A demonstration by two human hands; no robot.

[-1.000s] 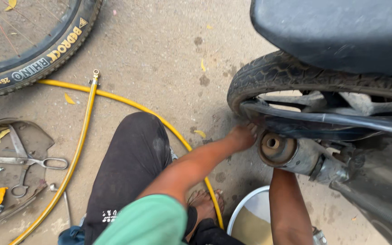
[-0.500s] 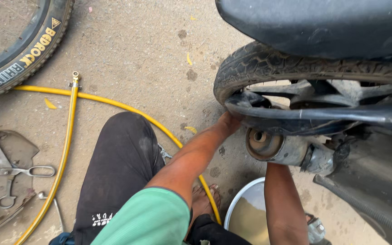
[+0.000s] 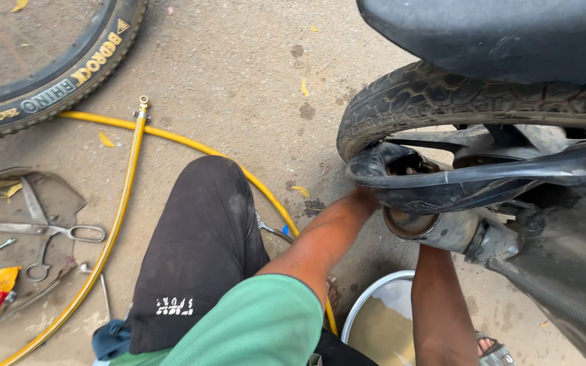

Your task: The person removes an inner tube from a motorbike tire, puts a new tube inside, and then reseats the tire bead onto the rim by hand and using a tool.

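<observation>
One white basin (image 3: 367, 305) holds murky water; both hands' grip hidden behind inner tube (image 3: 442, 186).

looks like a roadside tyre repair spot: bare concrete ground (image 3: 239, 61), a motorbike rear tyre (image 3: 442, 102), a loose bicycle tyre (image 3: 55, 88), yellow air hose (image 3: 120, 203), scissors (image 3: 42, 229) and a water basin (image 3: 381, 318)

Soft, even daylight, faint diffuse shadows, no glare; sharp focus throughout, slight wide-angle stretch at edges.

Yellow hose (image 3: 125, 183), black knobbly tyre (image 3: 442, 95)
</observation>
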